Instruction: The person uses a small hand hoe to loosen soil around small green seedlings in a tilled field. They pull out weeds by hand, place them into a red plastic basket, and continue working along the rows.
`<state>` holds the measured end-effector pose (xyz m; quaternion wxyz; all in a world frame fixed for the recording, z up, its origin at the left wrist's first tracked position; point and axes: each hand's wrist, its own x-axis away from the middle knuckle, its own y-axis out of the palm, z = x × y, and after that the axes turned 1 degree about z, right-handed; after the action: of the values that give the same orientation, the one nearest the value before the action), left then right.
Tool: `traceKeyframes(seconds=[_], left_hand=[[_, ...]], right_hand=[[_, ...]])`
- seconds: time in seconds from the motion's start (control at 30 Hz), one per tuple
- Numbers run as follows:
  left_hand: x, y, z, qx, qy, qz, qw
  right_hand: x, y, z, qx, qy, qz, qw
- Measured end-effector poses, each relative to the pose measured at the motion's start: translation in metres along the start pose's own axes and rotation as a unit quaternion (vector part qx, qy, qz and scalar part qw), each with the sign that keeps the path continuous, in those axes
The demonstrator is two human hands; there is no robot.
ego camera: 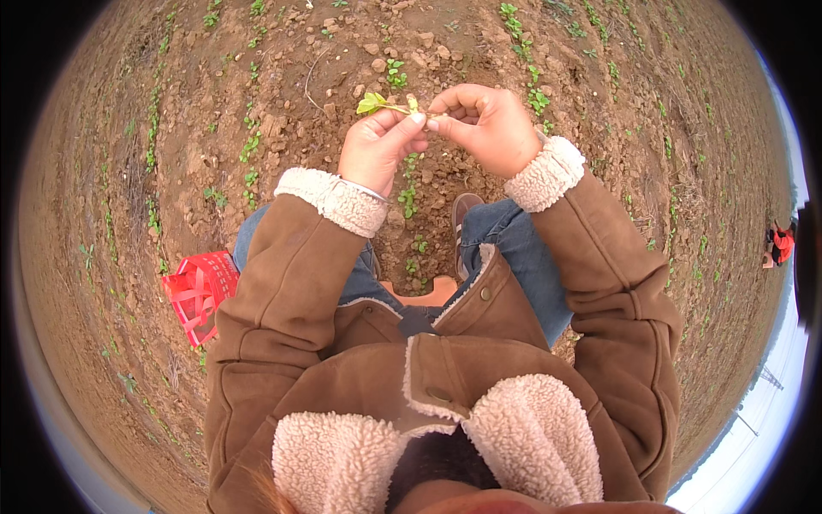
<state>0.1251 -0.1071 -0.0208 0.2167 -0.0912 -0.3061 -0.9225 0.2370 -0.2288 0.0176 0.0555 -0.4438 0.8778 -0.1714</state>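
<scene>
A small uprooted seedling (372,103) with pale yellow-green leaves is held above the soil in front of me. My left hand (379,146) pinches its stem between thumb and forefinger, the leaves pointing left. At the seedling's other end, the thumb and fingertips of my right hand (489,128) close on what looks like the root. Both sets of fingertips nearly meet, so part of the stem is hidden. Directly beyond the hands, a green seedling (396,74) grows in the brown soil. More young plants (408,193) stand in a row between my feet.
A red bag (200,292) with handles sits on the ground by my left knee. Beneath me shows an orange-pink seat edge (427,293). Seedling rows (250,144) run along both sides through cloddy soil. Far right, a person in red (782,244) is low to the ground.
</scene>
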Motion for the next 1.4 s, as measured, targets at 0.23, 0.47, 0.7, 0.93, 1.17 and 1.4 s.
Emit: traceKeyframes(seconds=[0.23, 0.47, 0.7, 0.93, 1.17, 1.4], left_hand=[[0.001, -0.005, 0.000, 0.142, -0.035, -0.063, 0.987], [-0.002, -0.005, 0.001, 0.281, -0.051, -0.109, 0.952], [0.006, 0.003, 0.007, -0.040, 0.064, -0.006, 0.997], [0.009, 0.008, 0.003, -0.263, 0.183, 0.004, 0.947], [0.010, 0.008, 0.001, -0.324, 0.175, -0.002, 0.930], [0.009, 0.008, 0.000, -0.330, 0.185, -0.012, 0.926]], right_hand=[[-0.002, -0.006, -0.005, -0.177, 0.043, -0.071, 0.981], [-0.005, -0.012, -0.002, -0.221, -0.007, -0.055, 0.974], [-0.009, -0.012, 0.003, -0.034, -0.123, 0.064, 0.990], [-0.004, -0.005, -0.002, -0.094, -0.053, -0.007, 0.994], [-0.004, -0.010, 0.001, -0.036, -0.057, -0.004, 0.998], [-0.005, -0.011, 0.003, -0.077, 0.026, 0.022, 0.996]])
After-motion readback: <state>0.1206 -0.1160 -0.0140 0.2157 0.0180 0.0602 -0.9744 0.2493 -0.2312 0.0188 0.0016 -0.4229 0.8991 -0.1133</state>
